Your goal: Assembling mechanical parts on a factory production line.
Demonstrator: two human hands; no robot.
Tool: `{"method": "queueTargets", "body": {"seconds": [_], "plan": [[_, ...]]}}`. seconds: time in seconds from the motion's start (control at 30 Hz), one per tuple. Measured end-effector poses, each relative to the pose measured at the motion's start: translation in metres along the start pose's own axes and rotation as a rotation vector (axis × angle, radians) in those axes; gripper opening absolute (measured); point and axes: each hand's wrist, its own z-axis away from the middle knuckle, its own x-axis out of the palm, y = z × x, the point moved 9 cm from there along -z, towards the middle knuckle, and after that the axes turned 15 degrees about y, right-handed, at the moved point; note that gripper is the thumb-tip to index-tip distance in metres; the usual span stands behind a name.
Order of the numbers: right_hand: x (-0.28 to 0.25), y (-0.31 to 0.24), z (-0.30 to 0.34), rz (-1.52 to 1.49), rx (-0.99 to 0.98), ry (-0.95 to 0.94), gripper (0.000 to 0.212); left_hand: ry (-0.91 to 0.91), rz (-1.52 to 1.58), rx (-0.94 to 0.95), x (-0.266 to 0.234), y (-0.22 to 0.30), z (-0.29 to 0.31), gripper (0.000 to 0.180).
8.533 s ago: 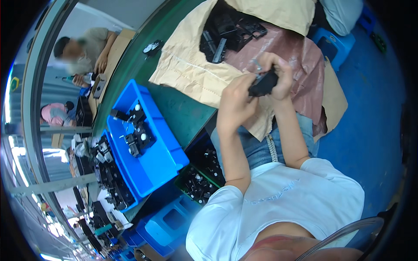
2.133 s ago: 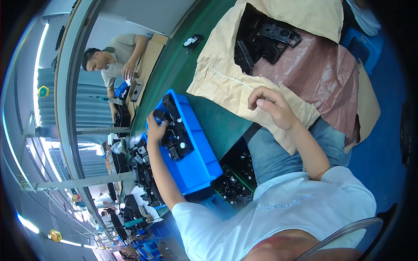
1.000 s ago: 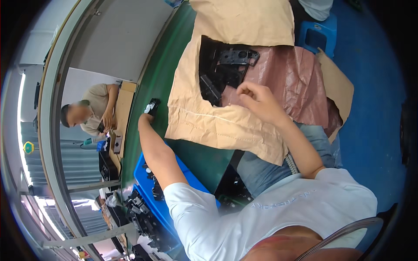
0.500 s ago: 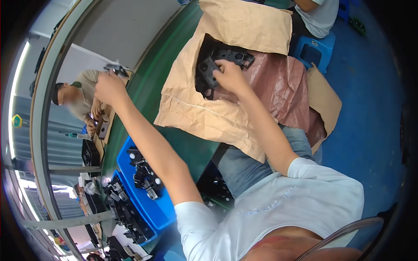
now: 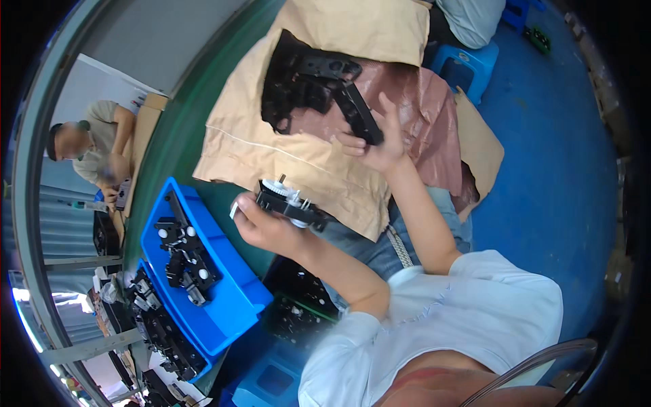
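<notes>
My left hand (image 5: 266,232) is closed around a black gear assembly (image 5: 293,205) with white gears and a short metal shaft, held beside the near edge of a brown paper bag (image 5: 234,132). Over the bag, my right hand (image 5: 385,146) grips a black plastic frame (image 5: 358,114) between thumb and fingers, tilted. More black plastic parts (image 5: 302,88) lie in the bag's torn opening, against its reddish-brown lining (image 5: 424,108). The two held pieces are apart from each other.
On the left, a blue bin (image 5: 234,315) contains several black assemblies; another group of black assemblies (image 5: 163,332) stands beside it. Across the green table (image 5: 176,129) a person (image 5: 102,139) works. Another person (image 5: 471,20) sits at the far right near a blue stool (image 5: 471,64).
My left hand has come down and nearer from the upper left, with the gear assembly now visible in it. My right hand has drawn the black frame back from the opening and turned it.
</notes>
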Motion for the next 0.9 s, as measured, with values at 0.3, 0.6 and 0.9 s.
{"method": "queueTargets", "body": {"seconds": [0.3, 0.6, 0.9], "plan": [[0.008, 0.019, 0.000, 0.580, -0.226, 0.044, 0.057, -0.023, -0.048, 0.080, 0.007, -0.003, -0.006, 0.029], [0.021, 0.036, 0.012, 0.917, -0.171, -0.009, 0.068, -0.025, -0.182, 0.197, -0.003, 0.005, -0.010, 0.031], [0.040, 0.026, 0.018, 0.550, -0.274, -0.278, 0.054, 0.017, -0.155, 0.194, -0.006, -0.001, -0.018, 0.031]]}}
